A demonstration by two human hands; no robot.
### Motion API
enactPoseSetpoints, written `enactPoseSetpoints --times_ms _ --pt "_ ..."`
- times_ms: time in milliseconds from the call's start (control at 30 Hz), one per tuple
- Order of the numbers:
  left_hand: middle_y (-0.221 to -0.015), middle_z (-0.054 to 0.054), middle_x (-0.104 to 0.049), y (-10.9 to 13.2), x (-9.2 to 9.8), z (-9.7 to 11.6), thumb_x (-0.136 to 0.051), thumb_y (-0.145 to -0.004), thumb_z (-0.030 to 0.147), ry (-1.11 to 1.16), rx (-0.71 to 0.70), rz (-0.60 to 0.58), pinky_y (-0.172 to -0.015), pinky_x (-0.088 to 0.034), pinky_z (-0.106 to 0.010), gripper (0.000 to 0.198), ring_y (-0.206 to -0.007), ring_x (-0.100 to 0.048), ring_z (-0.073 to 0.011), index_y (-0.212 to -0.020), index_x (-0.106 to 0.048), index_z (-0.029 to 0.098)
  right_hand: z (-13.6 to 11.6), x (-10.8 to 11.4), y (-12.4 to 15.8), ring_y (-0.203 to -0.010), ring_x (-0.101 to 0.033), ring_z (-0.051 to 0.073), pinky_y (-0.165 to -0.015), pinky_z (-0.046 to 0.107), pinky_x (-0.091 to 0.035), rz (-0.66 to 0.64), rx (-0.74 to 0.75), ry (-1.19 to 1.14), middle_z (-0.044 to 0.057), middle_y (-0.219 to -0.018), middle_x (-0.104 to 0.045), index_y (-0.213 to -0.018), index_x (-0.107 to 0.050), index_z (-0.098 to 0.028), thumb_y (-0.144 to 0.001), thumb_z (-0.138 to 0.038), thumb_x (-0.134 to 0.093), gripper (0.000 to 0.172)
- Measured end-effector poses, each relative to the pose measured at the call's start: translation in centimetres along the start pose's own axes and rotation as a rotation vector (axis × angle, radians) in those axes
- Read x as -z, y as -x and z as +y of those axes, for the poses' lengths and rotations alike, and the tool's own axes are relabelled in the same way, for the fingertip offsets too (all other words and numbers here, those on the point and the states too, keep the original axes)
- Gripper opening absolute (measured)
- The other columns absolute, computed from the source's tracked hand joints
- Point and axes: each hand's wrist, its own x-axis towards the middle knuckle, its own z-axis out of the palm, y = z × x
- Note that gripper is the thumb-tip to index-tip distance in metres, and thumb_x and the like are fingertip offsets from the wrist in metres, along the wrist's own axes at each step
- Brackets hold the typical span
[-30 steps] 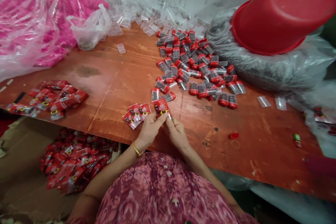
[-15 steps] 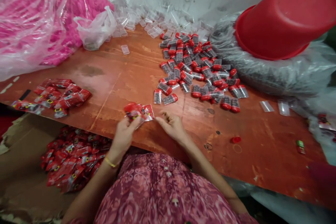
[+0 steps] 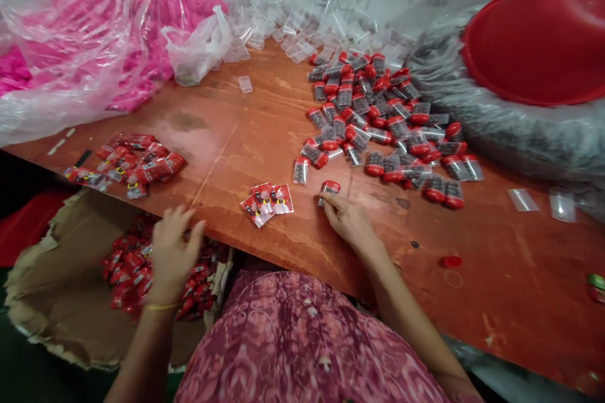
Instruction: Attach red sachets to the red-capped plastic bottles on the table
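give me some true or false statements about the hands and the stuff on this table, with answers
1. The right hand has its fingertips closed on a small red-capped bottle. True.
2. The left hand holds a red packet. False: it is open and holds nothing, fingers spread over the cardboard box of packets.
3. A few red packets lie on the table between the two hands. True.
4. The red basin stands upright on the bare table. False: it lies upside down on a grey bag.
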Motion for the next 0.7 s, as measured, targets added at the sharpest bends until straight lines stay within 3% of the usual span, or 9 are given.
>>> enactPoseSetpoints --times_ms 133,233,333,533,700 --pt "-0.134 -0.013 -0.053 -3.2 -5.5 7.4 -0.051 -0.084 0.039 0.126 -0.283 -0.236 -0.109 -0.023 -0.054 0.037 -0.132 -0.037 -0.0318 -0.115 -0.062 0.022 1.3 0.1 1.4 -0.075 -0.068 0.021 -0.063 0.029 -0.049 0.043 -0.011 -0.047 0.008 -0.095 -0.074 -0.105 -0.069 -0.022 -0.086 -0.026 -0.045 0.030" --pt "-0.134 -0.015 -0.053 -4.5 -7.9 10.2 -0.055 -0.083 0.036 0.111 -0.322 -0.352 -0.108 -0.022 -0.057 0.034 -0.132 -0.036 -0.0349 -0.111 -0.066 0.022 1.5 -0.1 2.2 -0.073 -0.068 0.022 -0.062 0.029 -0.049 0.110 -0.004 -0.063 0.009 -0.089 -0.074 -0.099 -0.069 -0.020 -0.086 -0.030 -0.045 0.029" --pt "-0.130 -0.012 -0.057 -5.1 -8.9 10.9 -0.054 -0.083 0.032 0.067 -0.297 -0.339 -0.107 -0.019 -0.060 0.025 -0.131 -0.037 -0.0370 -0.101 -0.071 0.025 1.1 -0.4 2.7 -0.071 -0.068 0.021 -0.062 0.029 -0.051 0.168 0.038 -0.133 0.009 -0.084 -0.074 -0.094 -0.069 -0.019 -0.087 -0.031 -0.045 0.028" --pt "-0.125 -0.011 -0.061 -5.6 -9.2 11.5 -0.051 -0.084 0.026 0.049 -0.265 -0.284 -0.107 -0.017 -0.063 0.024 -0.131 -0.037 -0.0371 -0.095 -0.073 0.026 -0.9 -0.4 2.3 -0.068 -0.068 0.017 -0.063 0.026 -0.052 0.245 0.174 -0.249 0.008 -0.081 -0.073 -0.093 -0.068 -0.016 -0.089 -0.026 -0.044 0.026" --pt "-0.134 -0.013 -0.054 -5.7 -9.4 11.7 -0.052 -0.085 0.037 -0.013 -0.260 -0.304 -0.108 -0.017 -0.060 0.033 -0.133 -0.035 -0.0363 -0.111 -0.066 0.023 -2.2 -0.8 1.8 -0.064 -0.066 0.015 -0.060 0.024 -0.051 0.217 0.224 -0.280 0.007 -0.077 -0.073 -0.092 -0.068 -0.016 -0.089 -0.022 -0.044 0.026"
